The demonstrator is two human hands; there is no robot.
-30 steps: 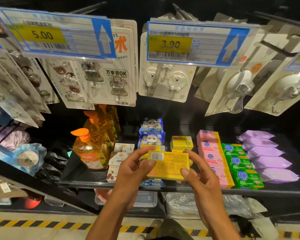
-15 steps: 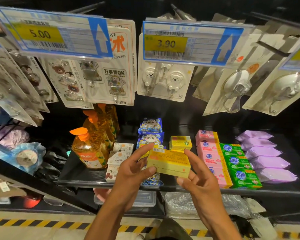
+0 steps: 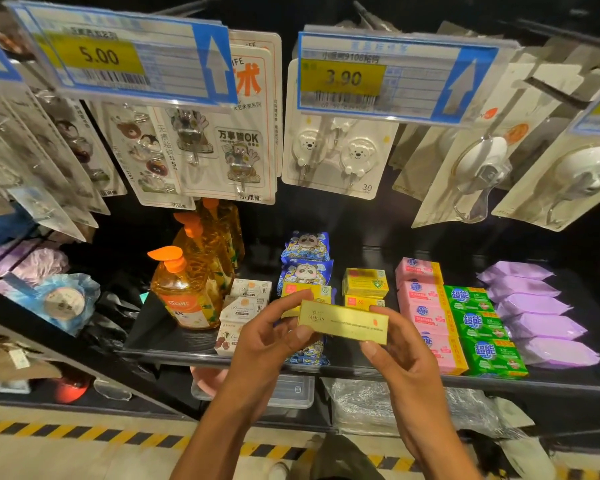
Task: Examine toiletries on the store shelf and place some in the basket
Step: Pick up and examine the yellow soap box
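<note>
Soap box, yellow, is held in front of the shelf edge with a narrow side facing the camera. Left hand pinches its left end and right hand its right end, fingers on top, thumbs beneath. Orange pump bottles stand on the shelf at left, pink soap packs at right.

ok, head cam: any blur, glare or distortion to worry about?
Head view: strong wide-angle bowing, side hook cards splay outward; 3.90 price tag small print smeared; shelf rear falls to black; held yellow box fairly sharp, its fine print unreadable.
</note>
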